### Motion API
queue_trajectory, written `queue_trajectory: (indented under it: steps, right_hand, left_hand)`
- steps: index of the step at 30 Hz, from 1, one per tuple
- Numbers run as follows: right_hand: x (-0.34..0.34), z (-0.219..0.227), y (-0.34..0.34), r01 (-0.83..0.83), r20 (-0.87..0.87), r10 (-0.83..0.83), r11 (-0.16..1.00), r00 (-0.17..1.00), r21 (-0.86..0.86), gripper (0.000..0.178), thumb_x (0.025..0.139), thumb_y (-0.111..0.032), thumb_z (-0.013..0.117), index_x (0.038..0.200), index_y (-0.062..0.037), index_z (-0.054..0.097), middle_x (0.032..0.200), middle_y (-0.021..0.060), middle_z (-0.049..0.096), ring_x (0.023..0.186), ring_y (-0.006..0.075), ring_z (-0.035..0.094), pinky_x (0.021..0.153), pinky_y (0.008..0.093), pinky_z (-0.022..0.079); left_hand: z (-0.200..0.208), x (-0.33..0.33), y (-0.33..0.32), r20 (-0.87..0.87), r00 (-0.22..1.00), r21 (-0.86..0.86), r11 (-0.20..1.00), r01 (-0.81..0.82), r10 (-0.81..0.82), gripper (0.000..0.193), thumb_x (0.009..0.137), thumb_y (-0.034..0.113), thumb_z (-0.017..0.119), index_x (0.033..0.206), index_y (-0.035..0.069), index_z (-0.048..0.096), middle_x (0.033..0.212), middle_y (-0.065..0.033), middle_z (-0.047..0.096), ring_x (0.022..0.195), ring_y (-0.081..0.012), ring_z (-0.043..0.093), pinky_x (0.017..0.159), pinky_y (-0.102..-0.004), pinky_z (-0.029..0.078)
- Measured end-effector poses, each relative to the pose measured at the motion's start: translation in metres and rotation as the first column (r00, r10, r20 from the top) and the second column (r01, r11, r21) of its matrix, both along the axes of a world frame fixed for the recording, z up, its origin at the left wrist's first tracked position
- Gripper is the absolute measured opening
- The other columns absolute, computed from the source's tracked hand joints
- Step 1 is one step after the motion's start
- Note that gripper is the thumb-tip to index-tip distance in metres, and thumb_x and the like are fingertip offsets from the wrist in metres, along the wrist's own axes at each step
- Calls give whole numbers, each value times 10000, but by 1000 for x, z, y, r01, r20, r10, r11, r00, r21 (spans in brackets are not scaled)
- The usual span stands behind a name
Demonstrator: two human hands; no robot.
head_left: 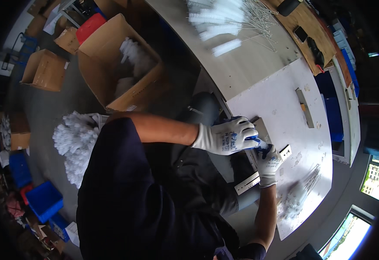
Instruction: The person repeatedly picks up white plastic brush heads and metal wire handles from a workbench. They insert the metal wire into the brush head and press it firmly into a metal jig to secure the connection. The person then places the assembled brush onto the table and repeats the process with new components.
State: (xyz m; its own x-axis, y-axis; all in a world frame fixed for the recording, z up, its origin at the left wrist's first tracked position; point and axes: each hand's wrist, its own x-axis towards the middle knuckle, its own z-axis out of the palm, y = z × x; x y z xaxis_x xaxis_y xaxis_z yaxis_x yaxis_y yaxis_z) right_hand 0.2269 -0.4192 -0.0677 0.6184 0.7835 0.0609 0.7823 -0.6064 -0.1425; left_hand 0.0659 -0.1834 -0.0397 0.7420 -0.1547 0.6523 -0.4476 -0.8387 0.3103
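Observation:
My left hand and my right hand wear white gloves with blue palms. They meet at the near edge of the white tabletop, fingers closed. Between the fingertips shows a small whitish piece; its kind is mostly hidden by the gloves. A pale slotted metal strip passes under my right hand, and its other end comes out beyond. Just past my left fingers sits a grey block or plate. White bristle brushes with wire handles lie in a bundle on the table to the right.
More white wire brushes are heaped on the grey table section. A grey bar lies across the white top. To the left stand an open cardboard box with white brushes, a big brush pile and a blue bin.

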Motion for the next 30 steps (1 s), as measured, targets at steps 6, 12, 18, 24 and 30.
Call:
queue_trajectory:
  steps: [6, 12, 18, 24, 30]
  right_hand:
    - [-12, 3, 7, 122, -42, -122, 992, 992, -14, 394, 795, -200, 765, 1081, 28, 618, 897, 225, 686, 833, 398, 679, 751, 473, 528]
    - [-12, -4, 14, 108, -16, -106, 986, 994, 130, 287, 841, -238, 750, 994, -21, 642, 868, 197, 678, 824, 379, 665, 736, 467, 517]
    - [-8, 12, 10, 106, -27, -105, 994, 994, 27, 299, 820, -291, 745, 962, -55, 627, 834, 151, 699, 783, 341, 689, 722, 448, 533]
    - [8, 3, -1, -28, -38, 29, 999, 999, 28, 313, 802, -323, 756, 906, -66, 611, 846, 132, 697, 815, 303, 701, 714, 441, 549]
    - [1, -4, 1, -74, -1, 76, 973, 997, 220, 343, 702, -288, 815, 886, -73, 619, 812, 116, 682, 749, 313, 681, 675, 433, 529]
  left_hand:
    - [-24, -31, -47, -391, 883, -616, 638, -462, 261, 365, 965, 117, 609, 1323, 42, 597, 944, -128, 674, 809, -261, 675, 781, -358, 558]
    - [-5, 44, -44, -428, 903, -822, -405, -399, -21, 254, 997, 173, 598, 1180, 18, 683, 805, -37, 695, 635, -121, 641, 592, -309, 532]
    - [-12, 124, -41, -395, 915, -816, -489, -310, 79, 224, 986, 99, 519, 1119, 37, 688, 681, -19, 551, 549, -138, 543, 520, -305, 478]
    - [-20, 169, -42, -471, 881, -819, -350, -455, -43, 243, 951, 93, 520, 1100, 47, 706, 647, 16, 495, 503, -114, 459, 476, -283, 417]
    - [-30, 246, -107, -720, 682, -650, 465, -601, -126, 187, 890, 96, 529, 756, 54, 652, 631, -34, 590, 556, -151, 528, 537, -361, 425]
